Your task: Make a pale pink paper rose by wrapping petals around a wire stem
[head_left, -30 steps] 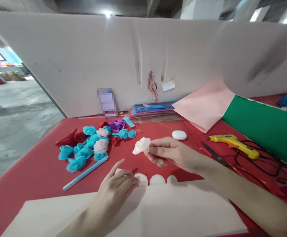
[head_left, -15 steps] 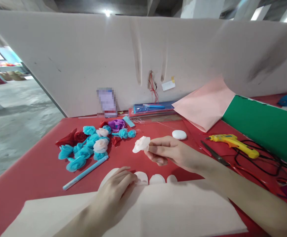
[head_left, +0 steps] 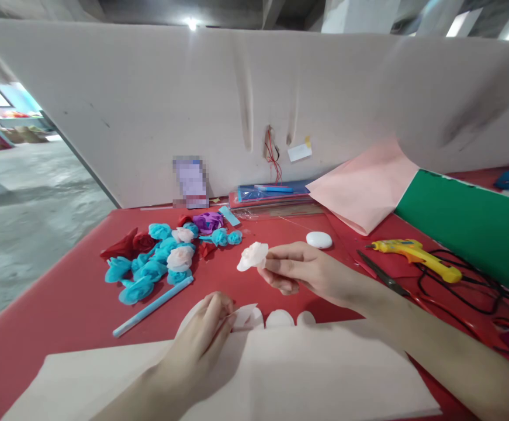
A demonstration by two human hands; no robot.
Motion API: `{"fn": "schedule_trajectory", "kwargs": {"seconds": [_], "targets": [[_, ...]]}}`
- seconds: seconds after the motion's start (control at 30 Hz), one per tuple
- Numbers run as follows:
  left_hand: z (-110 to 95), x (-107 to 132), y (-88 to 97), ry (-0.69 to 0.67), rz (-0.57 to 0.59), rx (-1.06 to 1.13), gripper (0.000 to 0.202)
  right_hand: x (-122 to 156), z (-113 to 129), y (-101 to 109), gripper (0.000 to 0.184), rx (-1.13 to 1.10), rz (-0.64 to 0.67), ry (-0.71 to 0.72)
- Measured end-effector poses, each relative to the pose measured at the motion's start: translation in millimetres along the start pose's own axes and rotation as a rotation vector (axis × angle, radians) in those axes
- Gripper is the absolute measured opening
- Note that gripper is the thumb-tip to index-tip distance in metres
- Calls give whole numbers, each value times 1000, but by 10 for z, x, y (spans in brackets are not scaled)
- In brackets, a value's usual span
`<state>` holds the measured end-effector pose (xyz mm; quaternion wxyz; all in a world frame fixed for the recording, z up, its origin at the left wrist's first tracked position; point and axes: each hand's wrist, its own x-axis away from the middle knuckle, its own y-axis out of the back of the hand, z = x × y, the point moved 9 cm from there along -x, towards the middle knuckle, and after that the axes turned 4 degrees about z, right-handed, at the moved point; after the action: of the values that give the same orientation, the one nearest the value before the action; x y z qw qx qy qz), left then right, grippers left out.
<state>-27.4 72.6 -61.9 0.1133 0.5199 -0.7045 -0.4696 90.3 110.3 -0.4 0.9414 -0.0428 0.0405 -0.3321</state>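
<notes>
Between the thumb and fingers of my right hand (head_left: 295, 268) is a pale pink paper flower (head_left: 253, 256), held above the table with its petals facing left. My left hand (head_left: 208, 324) is closed in a pinch on a thin white paper petal (head_left: 246, 313), one edge of which is lifted. Round white paper pieces (head_left: 279, 318) lie in a row beside it, partly under a large pale sheet of paper (head_left: 307, 368). My left wrist rests over that sheet.
Left of my hands lie blue crepe flowers (head_left: 151, 271), pink and red ones among them, and a blue stick (head_left: 153, 307). On the right are a yellow glue gun (head_left: 418, 257) with black cable, scissors (head_left: 383, 273) and a green board (head_left: 464, 228). A white case (head_left: 319, 240) sits behind my right hand.
My left fingers have curled and drawn up a paper petal that lay flat before. My right hand keeps the flower in nearly the same place.
</notes>
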Motion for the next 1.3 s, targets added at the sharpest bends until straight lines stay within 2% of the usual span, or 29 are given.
{"fn": "schedule_trajectory", "kwargs": {"seconds": [0.2,0.33,0.47,0.67,0.77,0.83,0.93,1.0,1.1,1.2,1.3], "targets": [[-110,-52,45,-115,-9,29,17,-8,14,-5,25,56,6,31],[-137,-94,168,-82,-33,60,12,24,137,-22,26,161,0,127],[-260,-169,477,-81,-119,103,8,129,351,-85,27,290,13,285],[-652,-351,1055,-106,-317,175,8,317,648,-352,29,675,118,576],[-853,-400,1286,-103,-432,161,10,329,660,-447,33,787,170,577],[-995,-424,1373,-145,-469,151,14,320,643,-466,36,841,173,535],[-1148,-487,1339,-224,-377,209,19,322,629,-473,35,880,163,488],[-1164,-520,1266,-229,-295,278,19,324,623,-474,33,891,153,455],[-1077,-556,1135,-146,-190,349,15,307,599,-461,25,891,127,358],[-959,-579,986,-44,-66,366,12,284,555,-425,21,799,97,216],[-936,-592,924,-61,4,417,15,285,514,-386,21,688,57,108]]}}
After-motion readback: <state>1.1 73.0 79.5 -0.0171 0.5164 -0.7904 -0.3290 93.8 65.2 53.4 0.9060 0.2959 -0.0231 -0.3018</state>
